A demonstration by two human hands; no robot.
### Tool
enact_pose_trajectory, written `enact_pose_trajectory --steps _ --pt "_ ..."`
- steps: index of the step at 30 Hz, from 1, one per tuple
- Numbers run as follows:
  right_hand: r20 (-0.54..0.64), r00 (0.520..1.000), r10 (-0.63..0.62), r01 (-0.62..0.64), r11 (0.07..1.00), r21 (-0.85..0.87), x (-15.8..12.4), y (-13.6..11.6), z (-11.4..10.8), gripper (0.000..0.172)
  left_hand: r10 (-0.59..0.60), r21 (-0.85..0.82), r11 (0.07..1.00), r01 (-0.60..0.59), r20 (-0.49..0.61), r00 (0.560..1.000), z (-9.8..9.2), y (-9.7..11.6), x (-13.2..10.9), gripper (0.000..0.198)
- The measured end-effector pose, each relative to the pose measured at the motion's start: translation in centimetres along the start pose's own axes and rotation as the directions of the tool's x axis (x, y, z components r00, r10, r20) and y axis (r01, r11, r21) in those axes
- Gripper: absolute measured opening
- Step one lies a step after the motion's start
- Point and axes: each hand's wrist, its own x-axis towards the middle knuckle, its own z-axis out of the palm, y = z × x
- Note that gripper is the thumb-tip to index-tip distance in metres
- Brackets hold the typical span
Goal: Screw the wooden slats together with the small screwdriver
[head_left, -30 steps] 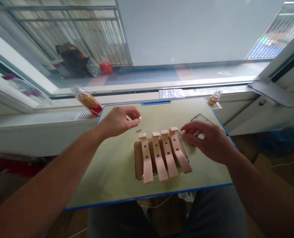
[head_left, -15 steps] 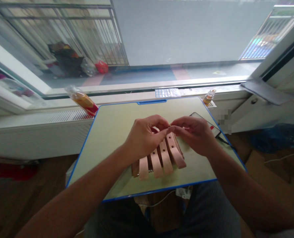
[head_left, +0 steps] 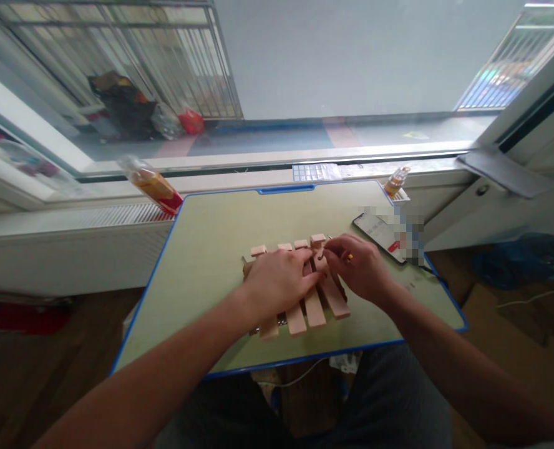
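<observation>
Several pale wooden bars (head_left: 315, 307) with round holes lie side by side across a wooden frame, much like a small xylophone. My left hand (head_left: 277, 277) rests palm down over the middle of these bars, its thumb apart from the index finger. At the far end of the rightmost bar, my right hand (head_left: 354, 259) is closed in a pinch close to a hole. A small thing with a yellow end (head_left: 350, 256) shows between its fingers; the rest is mostly hidden. Part of the frame lies hidden under my left hand.
The bars stand on a pale folding table (head_left: 211, 231) with a blue rim. A phone (head_left: 380, 237) lies at its right. Beyond the edge are a tilted drink bottle (head_left: 153, 187), a small bottle (head_left: 396, 181) and a white grid-like case (head_left: 312, 173) on the sill.
My hands have parted from their joined pinch above the bars. The left has lowered flat onto the bars; the right has moved slightly right and down to the rightmost bar's far end.
</observation>
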Motion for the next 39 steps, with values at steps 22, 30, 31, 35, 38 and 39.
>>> enact_pose_trajectory --steps 22,30,31,35,38,39 --pt "0.245 0.956 -0.158 0.215 0.950 -0.227 1.4 0.2 0.6 0.012 0.020 0.011 1.000 -0.019 -0.013 1.000 1.4 -1.8 -0.3 0.042" --pt "0.267 0.940 -0.211 0.269 0.941 -0.205 1.6 0.7 0.6 0.017 0.006 0.050 0.999 -0.006 0.001 1.000 1.7 -1.9 -0.1 0.046" --pt "0.267 0.940 -0.214 0.272 0.941 -0.203 1.5 0.9 0.7 0.017 0.009 0.052 0.999 -0.009 0.000 1.000 1.7 -1.9 -0.1 0.046" --pt "0.274 0.938 -0.213 0.272 0.942 -0.197 1.3 1.0 0.7 0.016 0.013 0.041 0.999 -0.013 -0.002 1.000 1.8 -2.0 0.0 0.046" --pt "0.281 0.940 -0.195 0.255 0.948 -0.193 1.2 0.8 0.3 0.016 0.015 0.026 1.000 -0.014 -0.009 1.000 1.8 -2.1 0.0 0.047" --pt "0.275 0.944 -0.181 0.239 0.951 -0.195 1.1 0.8 0.1 0.015 0.018 0.020 1.000 -0.018 -0.011 1.000 1.7 -2.1 0.0 0.048"
